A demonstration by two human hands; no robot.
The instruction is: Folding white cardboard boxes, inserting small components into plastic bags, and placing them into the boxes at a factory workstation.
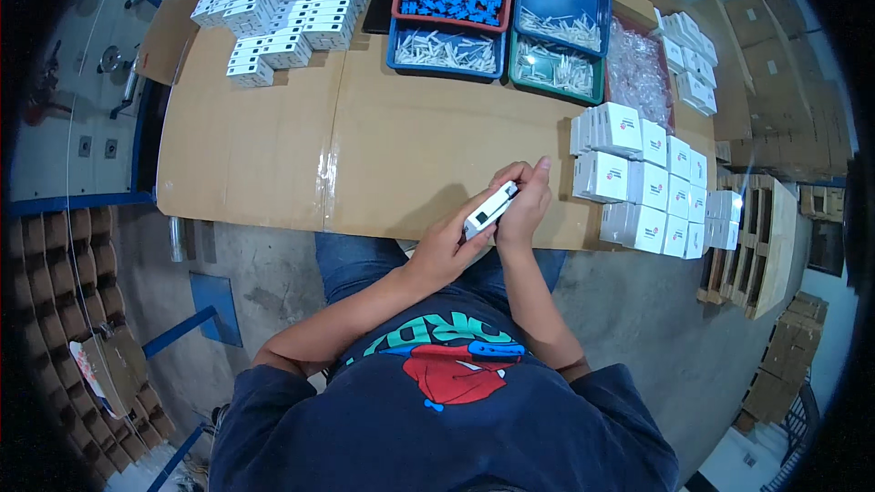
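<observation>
Just over the near edge of the table I hold a white, boxy plastic module (pixel 490 210) with a small dark window in its face, tilted with its far end to the right. My left hand (pixel 440 251) is closed round the near left end of it. My right hand (pixel 525 210) closes on its far right end, thumb raised; some of these fingers are hidden behind the hand. Rows of similar white modules (pixel 273 50) are stacked at the back left. To the right of my hands stand stacked small white cartons (pixel 649 184).
A cardboard sheet covers the table (pixel 246 155). At the back are a red tray (pixel 397 9) of blue parts, blue trays (pixel 392 55) and a green tray (pixel 597 87) of thin white pieces. Clear plastic bags (pixel 638 68) and more white cartons (pixel 693 64) lie at the right.
</observation>
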